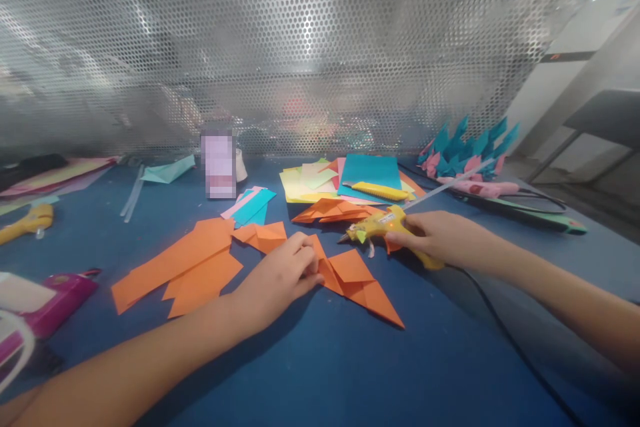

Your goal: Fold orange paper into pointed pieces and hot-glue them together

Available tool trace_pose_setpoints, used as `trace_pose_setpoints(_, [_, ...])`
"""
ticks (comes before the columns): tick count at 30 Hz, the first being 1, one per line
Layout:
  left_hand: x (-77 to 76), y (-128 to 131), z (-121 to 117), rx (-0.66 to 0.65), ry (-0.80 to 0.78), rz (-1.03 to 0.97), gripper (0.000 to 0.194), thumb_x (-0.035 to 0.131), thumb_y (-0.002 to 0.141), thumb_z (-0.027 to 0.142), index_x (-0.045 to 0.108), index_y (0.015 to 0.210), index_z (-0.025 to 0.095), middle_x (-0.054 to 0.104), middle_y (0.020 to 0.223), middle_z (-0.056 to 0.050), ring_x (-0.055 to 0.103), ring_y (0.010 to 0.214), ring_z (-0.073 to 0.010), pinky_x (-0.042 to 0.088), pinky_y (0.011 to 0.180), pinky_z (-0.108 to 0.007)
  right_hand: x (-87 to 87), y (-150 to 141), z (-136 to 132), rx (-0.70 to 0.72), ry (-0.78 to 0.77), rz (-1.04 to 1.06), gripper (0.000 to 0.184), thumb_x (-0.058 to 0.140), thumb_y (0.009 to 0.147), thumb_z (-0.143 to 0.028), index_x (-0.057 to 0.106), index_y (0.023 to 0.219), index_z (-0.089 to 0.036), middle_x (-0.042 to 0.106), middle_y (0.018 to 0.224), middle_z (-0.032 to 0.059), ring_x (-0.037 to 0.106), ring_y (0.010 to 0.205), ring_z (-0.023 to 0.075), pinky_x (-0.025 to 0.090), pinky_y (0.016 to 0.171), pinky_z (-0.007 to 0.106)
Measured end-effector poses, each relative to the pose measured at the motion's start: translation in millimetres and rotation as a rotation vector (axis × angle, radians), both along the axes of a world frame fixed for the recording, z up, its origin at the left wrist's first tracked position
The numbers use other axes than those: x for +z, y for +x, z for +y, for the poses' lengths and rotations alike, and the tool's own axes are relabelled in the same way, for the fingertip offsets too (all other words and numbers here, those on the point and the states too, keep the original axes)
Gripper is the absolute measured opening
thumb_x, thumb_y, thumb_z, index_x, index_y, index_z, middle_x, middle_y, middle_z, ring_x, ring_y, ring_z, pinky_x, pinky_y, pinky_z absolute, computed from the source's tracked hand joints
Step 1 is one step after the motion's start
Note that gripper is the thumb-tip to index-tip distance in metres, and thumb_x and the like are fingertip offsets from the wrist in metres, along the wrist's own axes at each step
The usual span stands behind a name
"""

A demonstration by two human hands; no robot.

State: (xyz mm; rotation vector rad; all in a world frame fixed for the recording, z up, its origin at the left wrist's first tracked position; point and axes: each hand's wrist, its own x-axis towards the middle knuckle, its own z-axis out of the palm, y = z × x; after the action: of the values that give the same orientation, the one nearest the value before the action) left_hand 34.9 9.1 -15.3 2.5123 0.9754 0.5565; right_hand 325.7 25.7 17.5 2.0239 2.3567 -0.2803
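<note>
My right hand (445, 237) is wrapped around a yellow hot glue gun (383, 225), a clear glue stick (445, 185) jutting from its back. Its nozzle points left, toward my left hand (287, 263). With curled fingers, my left hand pinches a folded orange paper piece (357, 280) on the table; the fingertips partly hide the paper. Flat orange paper strips (185, 263) lie left of that hand. Behind the glue gun's nozzle rests a stack of folded orange pieces (325, 211).
A yellow utility knife (377, 191) lies on blue paper (370, 170) at the back. A phone (220, 167) leans upright before a perforated metal screen (300, 47). Blue-and-pink paper shapes (467, 147) stand back right. Another yellow glue gun (30, 221) lies left; a black cord (505, 330) trails front right.
</note>
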Motion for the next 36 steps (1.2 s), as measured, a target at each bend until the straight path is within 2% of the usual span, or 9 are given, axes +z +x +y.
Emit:
trace_pose_setpoints(3, [0.1,-1,0,-0.002,0.004,0.002,0.020,0.056,0.087,0.013,0.041,0.075,0.017,0.045,0.090,-0.001,0.048,0.072,-0.0125,0.045,0.066,-0.027,3.2,-1,-10,-0.001,0.056,-0.177,0.060,0.027,0.088,-0.066,0.056,0.065,-0.019,0.063,0.066,0.0062,0.057,0.056,0.0204,0.028,0.048,0.027])
trace_pose_setpoints(5, [-0.3,-1,0,-0.005,0.009,-0.001,0.020,0.057,0.087,0.013,0.041,0.075,0.017,0.045,0.090,-0.001,0.048,0.071,-0.0124,0.045,0.066,-0.027,5.1,-7,-19,0.032,0.219,-0.298,0.057,0.032,0.088,-0.063,0.057,0.063,-0.018,0.062,0.062,0.0089,0.057,0.054,0.0223,0.028,0.047,0.028])
trace_pose_setpoints(7, [-1.0,-1,0,-0.008,0.009,0.000,0.020,0.057,0.087,0.012,0.041,0.075,0.017,0.045,0.089,-0.001,0.048,0.071,-0.0121,0.044,0.065,-0.027,5.6,-18,-29,0.114,0.409,-0.277,0.050,0.036,0.090,-0.056,0.060,0.070,-0.017,0.063,0.062,0.0092,0.061,0.059,0.0243,0.034,0.049,0.030])
trace_pose_setpoints(8, [-1.3,-1,0,-0.008,0.011,0.003,0.019,0.056,0.087,0.012,0.041,0.075,0.017,0.045,0.089,-0.001,0.047,0.071,-0.0122,0.044,0.065,-0.027,4.9,-25,-35,0.196,0.448,-0.204,0.044,0.036,0.093,-0.048,0.063,0.075,-0.017,0.066,0.067,0.0087,0.063,0.063,0.0232,0.040,0.053,0.031])
trace_pose_setpoints(10, [-1.6,0,0,-0.009,0.022,0.007,0.018,0.056,0.087,0.013,0.042,0.076,0.017,0.045,0.089,-0.001,0.047,0.072,-0.0128,0.044,0.065,-0.027,0.9,-40,-45,0.489,0.461,-0.031,0.033,0.038,0.095,-0.036,0.065,0.099,-0.018,0.070,0.098,0.0089,0.065,0.088,0.0226,0.048,0.073,0.033])
trace_pose_setpoints(12, [-1.3,1,0,-0.011,0.034,0.006,0.017,0.055,0.088,0.014,0.043,0.076,0.016,0.045,0.088,-0.001,0.048,0.074,-0.0134,0.045,0.067,-0.027,-6.0,-52,-53,0.628,0.455,0.041,0.037,0.042,0.094,-0.035,0.056,0.123,-0.016,0.063,0.121,0.0093,0.059,0.108,0.0231,0.049,0.087,0.035])
trace_pose_setpoints(17, [-0.7,0,0,-0.031,0.019,-0.030,0.016,0.058,0.088,0.021,0.047,0.077,0.016,0.047,0.089,-0.001,0.050,0.077,-0.0134,0.046,0.072,-0.028,-27.2,-62,-61,0.707,0.371,-0.020,0.044,0.046,0.093,-0.032,0.052,0.129,-0.007,0.056,0.131,0.0144,0.055,0.116,0.0258,0.050,0.093,0.037])
trace_pose_setpoints(23, [-4.7,-2,1,-0.050,0.032,-0.054,0.018,0.059,0.087,0.027,0.048,0.078,0.016,0.050,0.093,-0.001,0.052,0.083,-0.0140,0.046,0.077,-0.028,-44.7,-60,-59,0.759,0.450,-0.020,0.040,0.042,0.095,-0.024,0.052,0.129,-0.006,0.056,0.130,0.0151,0.053,0.120,0.0250,0.048,0.097,0.037])
trace_pose_setpoints(36, [-0.2,4,-2,-0.055,0.106,-0.020,0.008,0.056,0.089,0.018,0.052,0.082,0.015,0.055,0.093,-0.004,0.054,0.087,-0.0169,0.048,0.079,-0.030,-43.6,-59,-60,0.813,0.497,-0.038,0.038,0.038,0.096,-0.020,0.054,0.127,-0.004,0.056,0.129,0.0157,0.053,0.119,0.0262,0.050,0.095,0.038])
